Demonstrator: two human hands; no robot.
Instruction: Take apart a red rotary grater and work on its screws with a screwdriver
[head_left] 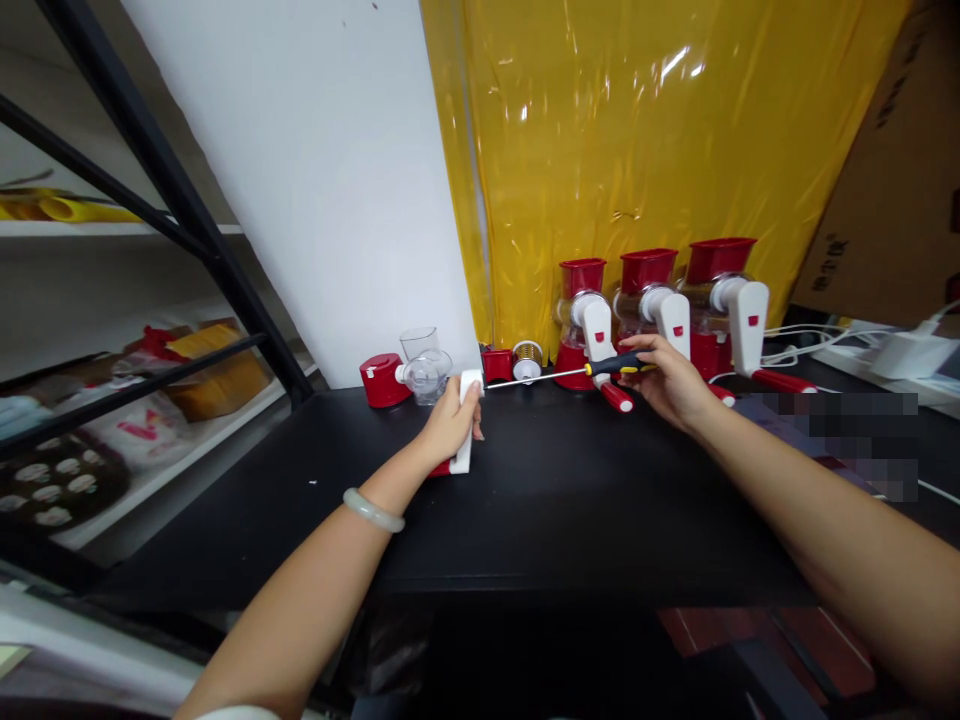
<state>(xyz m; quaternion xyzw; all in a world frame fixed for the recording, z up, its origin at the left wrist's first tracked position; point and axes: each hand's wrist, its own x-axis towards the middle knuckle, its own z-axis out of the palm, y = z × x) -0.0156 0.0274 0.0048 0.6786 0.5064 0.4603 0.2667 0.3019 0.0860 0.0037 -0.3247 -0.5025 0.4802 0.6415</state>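
Observation:
My left hand [450, 418] is closed around a white crank handle [463, 455] with a red grip, holding it upright above the black table. In my right hand [666, 380] is a screwdriver [611, 366] with a black and yellow handle. Its long metal shaft points left, and the tip meets or comes very near the upper end of the crank handle. Behind my left hand stand a red base [385, 381] and a clear plastic housing [429, 372]. A red part [496, 363] and a metal grater drum [527, 360] lie behind the screwdriver shaft.
Three red and white rotary graters [589, 320] stand at the back right, their cranks facing forward. White cables and a white adapter [911, 350] lie farther right. A black-framed shelf [150, 480] with bags is on the left. Yellow plastic sheeting [637, 130] hangs behind the table [570, 510].

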